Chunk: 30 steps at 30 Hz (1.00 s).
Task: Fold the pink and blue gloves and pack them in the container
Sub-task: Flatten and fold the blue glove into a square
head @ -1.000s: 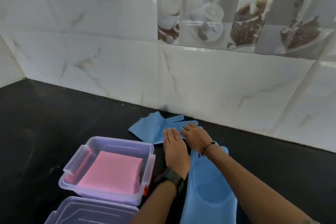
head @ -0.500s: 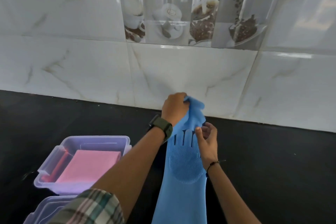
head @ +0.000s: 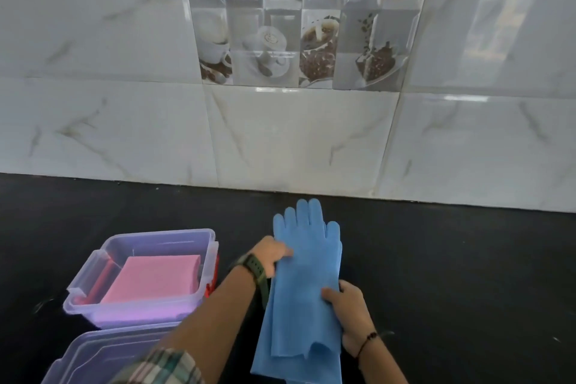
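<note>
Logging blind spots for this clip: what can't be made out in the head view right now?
- Lower blue glove: mostly covered by the upper blue glove; cuffs cut by the bottom edge.
- Pink gloves in the container: folded, so their count is hidden.
- Lid: cut by the bottom edge, partly behind the sleeve.
- Left hand, right hand: whether pinching or pressing is unclear.

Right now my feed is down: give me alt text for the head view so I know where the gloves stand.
Two blue gloves lie stacked flat on the black counter, fingers toward the tiled wall, with the left hand and the right hand pressing on their edges. To the left, folded pink gloves sit in the open clear container.
</note>
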Each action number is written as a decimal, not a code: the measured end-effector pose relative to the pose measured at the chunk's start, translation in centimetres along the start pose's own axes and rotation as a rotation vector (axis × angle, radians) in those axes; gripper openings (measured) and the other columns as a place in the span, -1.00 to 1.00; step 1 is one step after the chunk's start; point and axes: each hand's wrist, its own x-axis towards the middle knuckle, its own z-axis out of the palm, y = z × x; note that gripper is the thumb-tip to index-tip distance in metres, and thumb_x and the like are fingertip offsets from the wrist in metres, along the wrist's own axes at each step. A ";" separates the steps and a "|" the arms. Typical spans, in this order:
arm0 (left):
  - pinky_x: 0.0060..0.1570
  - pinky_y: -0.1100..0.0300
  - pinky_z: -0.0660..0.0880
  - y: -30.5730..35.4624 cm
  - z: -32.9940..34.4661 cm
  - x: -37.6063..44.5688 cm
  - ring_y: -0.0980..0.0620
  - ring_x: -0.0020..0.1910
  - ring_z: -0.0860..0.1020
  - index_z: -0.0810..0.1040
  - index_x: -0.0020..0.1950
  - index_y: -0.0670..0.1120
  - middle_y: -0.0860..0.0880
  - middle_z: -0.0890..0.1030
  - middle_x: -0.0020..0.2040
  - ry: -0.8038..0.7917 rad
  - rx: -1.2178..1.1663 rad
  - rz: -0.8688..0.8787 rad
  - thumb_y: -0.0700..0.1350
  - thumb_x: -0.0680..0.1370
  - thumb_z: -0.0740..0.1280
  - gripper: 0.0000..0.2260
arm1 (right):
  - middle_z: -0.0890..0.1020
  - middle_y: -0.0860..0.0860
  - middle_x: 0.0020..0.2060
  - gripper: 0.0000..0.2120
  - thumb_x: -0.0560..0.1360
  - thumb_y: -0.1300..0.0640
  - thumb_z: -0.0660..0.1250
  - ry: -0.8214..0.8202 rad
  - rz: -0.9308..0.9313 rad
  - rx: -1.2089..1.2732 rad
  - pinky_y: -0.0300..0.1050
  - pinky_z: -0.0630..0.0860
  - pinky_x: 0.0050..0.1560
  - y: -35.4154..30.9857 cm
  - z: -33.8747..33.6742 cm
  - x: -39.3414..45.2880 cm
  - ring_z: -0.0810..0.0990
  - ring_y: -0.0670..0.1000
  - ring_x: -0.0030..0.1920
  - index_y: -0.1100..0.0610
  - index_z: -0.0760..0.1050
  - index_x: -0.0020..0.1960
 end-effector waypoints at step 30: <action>0.14 -0.09 0.51 -9.0 -1.8 -8.1 -0.22 0.13 0.55 0.12 0.47 -0.09 -0.22 0.53 0.20 0.013 1.218 0.363 -0.18 0.57 0.14 -0.53 | 0.47 -0.06 -0.25 -0.41 0.50 0.11 0.18 0.046 -0.242 -1.281 -0.17 0.50 -0.28 1.7 -1.8 -7.3 0.51 -0.05 -0.27 -0.13 0.04 0.45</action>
